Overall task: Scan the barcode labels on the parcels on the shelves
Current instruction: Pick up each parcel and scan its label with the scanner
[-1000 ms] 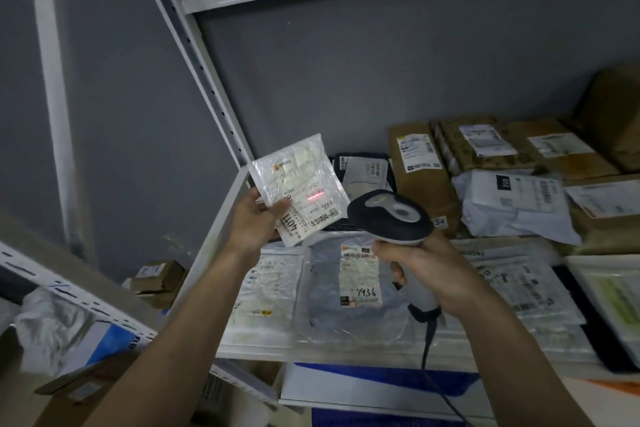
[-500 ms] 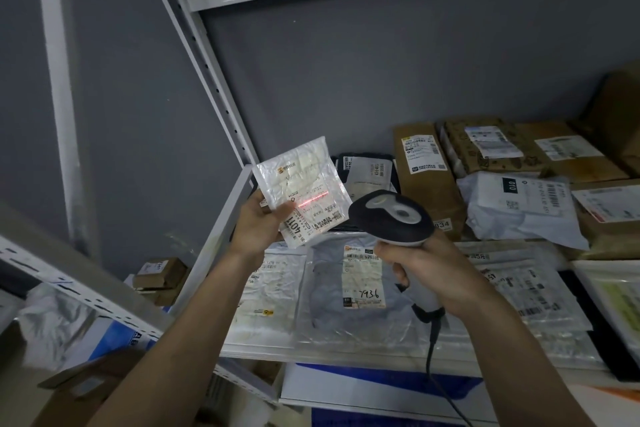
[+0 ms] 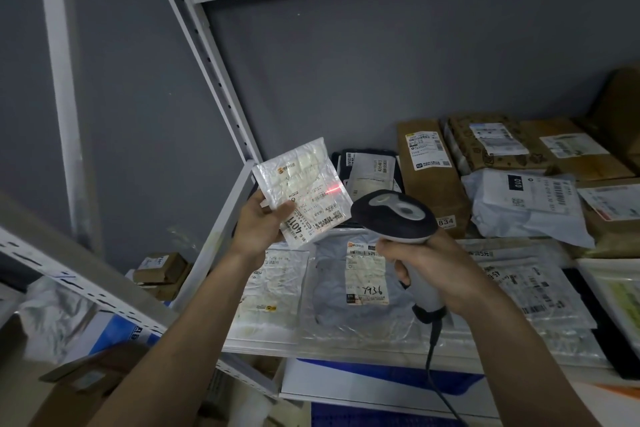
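My left hand grips a small white plastic parcel by its lower left corner, held up above the shelf with its label facing me. A red scan line glows on the label's right side. My right hand grips the handle of a black and grey corded barcode scanner, whose head points at the parcel from the right. Below them a grey bag parcel with a label marked 7936 lies flat on the white shelf.
Several more parcels fill the shelf: brown boxes and a white bag at the back right, clear bags in front. White shelf uprights rise at left. Small boxes sit lower left.
The small parcel and both hands have stayed nearly still. The red scan line has shifted toward the right side of the label.
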